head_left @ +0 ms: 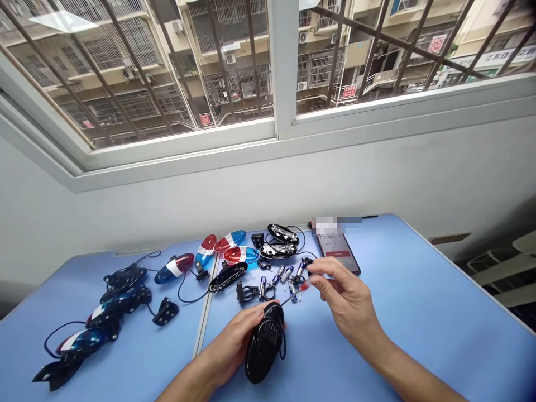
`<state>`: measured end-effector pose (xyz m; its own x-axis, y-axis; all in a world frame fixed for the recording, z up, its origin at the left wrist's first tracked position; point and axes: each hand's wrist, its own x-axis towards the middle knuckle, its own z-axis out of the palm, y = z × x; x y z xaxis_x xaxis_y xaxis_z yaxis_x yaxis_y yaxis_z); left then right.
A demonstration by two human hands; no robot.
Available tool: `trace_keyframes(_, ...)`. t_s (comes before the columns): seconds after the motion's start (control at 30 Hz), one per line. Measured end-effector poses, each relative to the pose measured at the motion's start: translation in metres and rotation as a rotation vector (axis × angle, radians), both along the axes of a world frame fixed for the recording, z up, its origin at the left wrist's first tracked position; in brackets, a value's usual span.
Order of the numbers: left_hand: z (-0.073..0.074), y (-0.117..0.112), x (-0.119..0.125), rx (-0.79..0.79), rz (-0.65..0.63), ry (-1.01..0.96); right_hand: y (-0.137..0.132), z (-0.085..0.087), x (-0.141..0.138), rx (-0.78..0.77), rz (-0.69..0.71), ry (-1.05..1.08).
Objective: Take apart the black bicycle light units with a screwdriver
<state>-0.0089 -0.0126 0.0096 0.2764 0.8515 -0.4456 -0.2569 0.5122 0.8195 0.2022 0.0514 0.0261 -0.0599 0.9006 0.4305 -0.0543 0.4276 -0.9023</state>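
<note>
My left hand (232,338) is wrapped around a black oval bike light (264,346), its dark back and looped cable facing up. In my right hand (349,304) a screwdriver (305,285) with a clear and red handle is pinched between thumb and fingers. Its thin shaft slants down to the upper end of the light; whether the tip sits in a screw I cannot tell. Just beyond lie several AA batteries (287,273) and black clamp brackets (247,291). Two opened black housings (278,250) show their bare insides.
Red and blue lens covers (240,255) lie near the wall. Whole lights with cables (84,339) stand on the left of the blue table (402,335). A phone (339,254) showing a timer lies at the back right. A seam (205,312) crosses the tabletop.
</note>
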Motion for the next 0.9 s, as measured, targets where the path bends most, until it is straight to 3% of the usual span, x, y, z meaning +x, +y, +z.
trace_keyframes(0.07, -0.0002, 0.0000, -0.0002, -0.004, 0.003, -0.006, 0.0000, 0.0004, 0.0023, 0.066, -0.018, -0.006)
trace_keyframes(0.23, -0.0017, -0.0001, -0.0010, -0.008, 0.005, 0.010, -0.0020, 0.0009, 0.0023, 0.005, 0.010, 0.011)
trace_keyframes(0.4, -0.0025, -0.0005, -0.0017, -0.010, -0.003, 0.002, -0.0010, -0.0013, -0.0018, 0.094, 0.023, 0.057)
trace_keyframes(0.67, -0.0033, -0.0018, -0.0020, -0.026, 0.000, -0.020, -0.0019, -0.0012, -0.0028, -0.078, 0.074, 0.163)
trace_keyframes(0.9, -0.0051, -0.0012, -0.0037, -0.039, 0.011, -0.034, -0.0001, 0.0020, 0.0005, -0.042, 0.089, 0.084)
